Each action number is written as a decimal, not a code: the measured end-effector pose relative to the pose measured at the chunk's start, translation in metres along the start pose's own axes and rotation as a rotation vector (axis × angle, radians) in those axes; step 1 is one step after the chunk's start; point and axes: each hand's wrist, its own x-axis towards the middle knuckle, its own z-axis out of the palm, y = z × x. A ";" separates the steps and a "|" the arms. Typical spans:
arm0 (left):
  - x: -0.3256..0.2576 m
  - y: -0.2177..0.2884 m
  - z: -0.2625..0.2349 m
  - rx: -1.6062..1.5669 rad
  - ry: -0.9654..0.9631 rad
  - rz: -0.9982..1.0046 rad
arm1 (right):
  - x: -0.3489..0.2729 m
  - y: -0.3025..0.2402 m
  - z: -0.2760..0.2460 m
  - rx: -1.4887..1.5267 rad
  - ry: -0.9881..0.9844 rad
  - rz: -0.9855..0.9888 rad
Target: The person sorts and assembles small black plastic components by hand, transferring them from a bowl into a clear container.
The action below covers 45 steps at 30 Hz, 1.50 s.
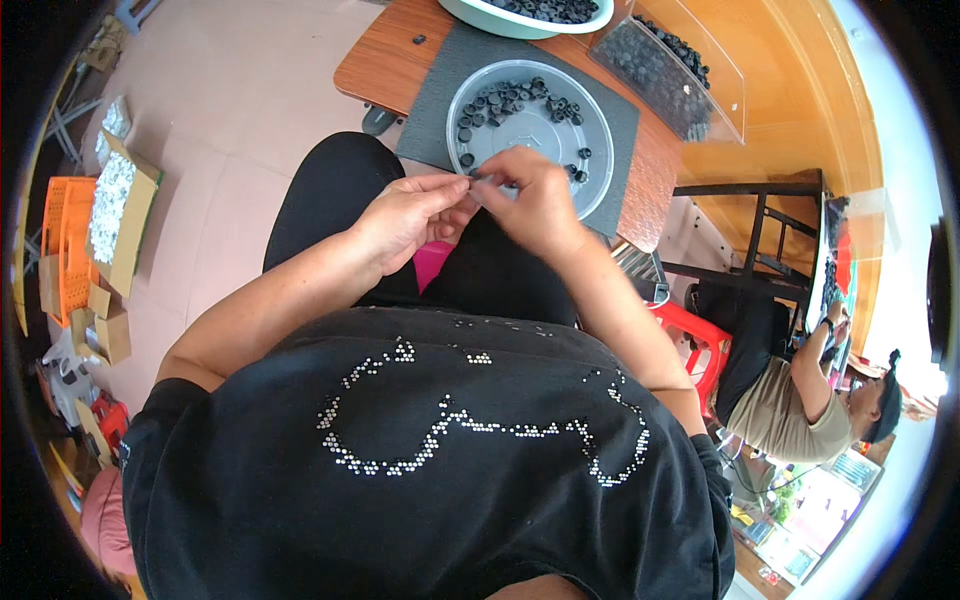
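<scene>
Close together over my lap, both hands meet at the near edge of a clear round basin. My left hand is closed, its thumb and fingertips pinching a small black part. From the other side, my right hand grips the same part between thumb and bent fingers. Fingers cover most of it, so its exact shape is hidden. Inside the basin lie several small round black caps, mostly bunched along the far side, with a few at the right. A dark grey mat lies under the basin.
The brown table carries a pale green basin and a clear bin, both with black parts. At right are a red stool and a seated person. A cardboard box of white pieces and an orange crate stand left.
</scene>
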 end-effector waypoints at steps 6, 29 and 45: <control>-0.002 0.002 -0.006 -0.003 -0.036 0.061 | -0.008 0.002 0.004 0.134 -0.044 0.052; -0.013 0.006 0.008 -0.163 -0.122 0.091 | -0.027 -0.008 -0.005 0.558 0.057 0.349; -0.026 0.002 0.022 0.063 -0.070 0.166 | -0.039 -0.038 -0.006 0.033 0.129 0.031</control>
